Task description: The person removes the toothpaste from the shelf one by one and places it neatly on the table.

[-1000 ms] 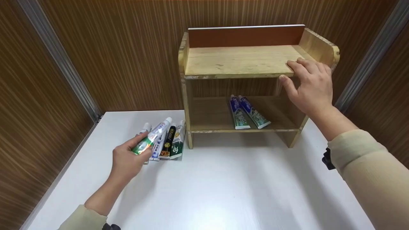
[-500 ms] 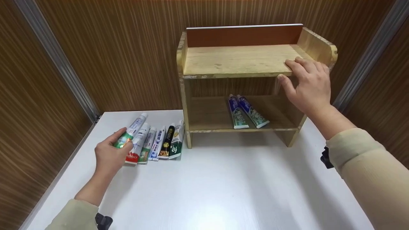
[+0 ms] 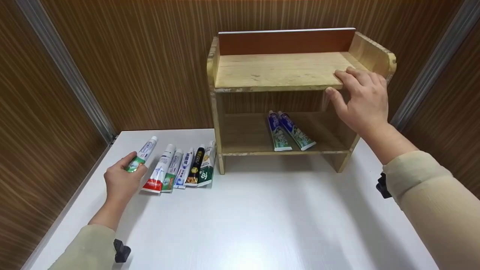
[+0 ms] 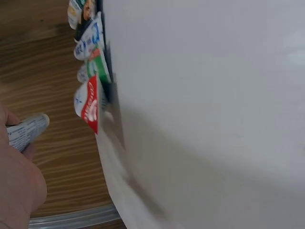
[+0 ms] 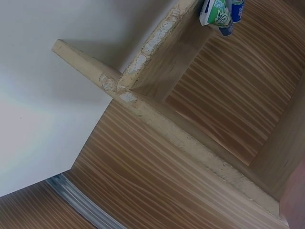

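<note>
My left hand [image 3: 122,179] holds a white and green toothpaste tube [image 3: 143,153] by its lower end, cap pointing away, left of a row of tubes. Nearest in that row is a white and red toothpaste tube [image 3: 160,170]; the left wrist view shows its red end [image 4: 90,106]. My right hand [image 3: 363,98] rests on the front right of the wooden shelf's [image 3: 277,71] top board, fingers on the board and thumb at its front edge. Two blue and green toothpaste tubes [image 3: 278,133] lie on the lower board.
Beside the red one lie a green-ended tube [image 3: 173,170], a white and blue tube [image 3: 184,168], a black tube [image 3: 195,167] and a dark green and white tube [image 3: 206,165]. The shelf stands on the white table [image 3: 243,217], against a wood-grain wall [image 3: 150,67].
My left hand has carried the white and green toothpaste tube leftward, from above the row to the row's left side. My right hand stays on the shelf.
</note>
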The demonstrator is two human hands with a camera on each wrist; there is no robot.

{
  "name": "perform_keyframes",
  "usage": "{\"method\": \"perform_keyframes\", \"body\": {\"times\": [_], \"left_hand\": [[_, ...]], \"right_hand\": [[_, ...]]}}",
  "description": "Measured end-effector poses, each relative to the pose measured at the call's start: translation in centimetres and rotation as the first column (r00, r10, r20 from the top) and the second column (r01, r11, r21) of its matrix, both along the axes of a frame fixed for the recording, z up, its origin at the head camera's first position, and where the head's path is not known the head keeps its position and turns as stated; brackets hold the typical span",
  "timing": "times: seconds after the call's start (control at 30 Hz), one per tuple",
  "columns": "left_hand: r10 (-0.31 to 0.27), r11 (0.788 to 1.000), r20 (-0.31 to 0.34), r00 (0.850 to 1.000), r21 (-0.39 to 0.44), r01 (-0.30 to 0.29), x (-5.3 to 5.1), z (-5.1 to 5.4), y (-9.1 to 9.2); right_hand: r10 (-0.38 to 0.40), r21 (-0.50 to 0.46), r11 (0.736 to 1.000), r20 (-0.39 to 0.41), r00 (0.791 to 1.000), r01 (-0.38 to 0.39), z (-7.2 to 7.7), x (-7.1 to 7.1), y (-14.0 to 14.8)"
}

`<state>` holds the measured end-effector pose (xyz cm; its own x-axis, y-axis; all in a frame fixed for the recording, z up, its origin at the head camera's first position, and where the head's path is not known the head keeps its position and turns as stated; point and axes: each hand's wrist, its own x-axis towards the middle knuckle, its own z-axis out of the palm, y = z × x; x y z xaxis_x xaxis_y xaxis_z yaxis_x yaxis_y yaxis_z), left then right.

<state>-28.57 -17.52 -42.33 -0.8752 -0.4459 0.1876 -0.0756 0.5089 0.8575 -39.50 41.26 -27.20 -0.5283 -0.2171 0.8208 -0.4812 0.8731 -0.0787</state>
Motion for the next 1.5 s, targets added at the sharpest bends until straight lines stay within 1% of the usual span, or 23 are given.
{"method": "perform_keyframes", "body": {"times": [0.1, 0.2, 0.33, 0.4, 0.77, 1.03, 1.27, 1.4, 1.5], "left_hand": [[0.004, 1.0, 0.011, 1.0, 0.0, -0.004, -0.3, -0.6, -0.2], [0.002, 1.0, 0.026, 1.0, -0.009, -0.002, -0.5, -1.2, -0.3], [-0.022, 0.999, 0.034, 0.999, -0.036, 0.023, -0.6, -1.8, -0.3], [-0.035, 0.999, 0.041, 0.999, -0.037, 0.037, -0.7, -2.1, -0.2], [-0.067, 0.998, 0.12, 0.991, 0.01, 0.066, -1.1, -2.9, -0.5], [-0.091, 0.996, 0.145, 0.985, 0.016, 0.09, -1.2, -3.4, -1.0], [-0.122, 0.992, 0.189, 0.974, 0.049, 0.115, -1.4, -3.5, -1.2], [-0.126, 0.992, 0.213, 0.969, 0.055, 0.117, -1.5, -3.6, -1.6], [-0.134, 0.991, 0.241, 0.961, 0.055, 0.124, -1.7, -3.7, -2.1]], "right_hand": [[0.0, 0.0, 1.0, -0.006, 1.0, 0.0, -0.1, 0.0, 0.0], [-0.005, 0.001, 1.0, 0.008, 1.0, 0.005, -0.1, -0.1, -0.1], [-0.011, 0.0, 1.0, 0.02, 1.0, 0.011, 0.0, 0.0, 0.0], [-0.01, 0.0, 1.0, 0.017, 1.0, 0.01, 0.0, 0.0, 0.0], [-0.006, 0.002, 1.0, 0.022, 1.0, 0.006, -0.1, 0.0, 0.0], [0.007, 0.0, 1.0, -0.002, 1.0, -0.007, -0.1, -0.1, 0.1], [-0.004, 0.003, 1.0, 0.006, 1.0, 0.004, 0.0, 0.0, 0.1], [-0.004, 0.004, 1.0, 0.011, 1.0, 0.004, 0.0, 0.0, 0.1], [-0.003, 0.004, 1.0, 0.01, 1.0, 0.003, 0.0, 0.0, 0.0]]}}
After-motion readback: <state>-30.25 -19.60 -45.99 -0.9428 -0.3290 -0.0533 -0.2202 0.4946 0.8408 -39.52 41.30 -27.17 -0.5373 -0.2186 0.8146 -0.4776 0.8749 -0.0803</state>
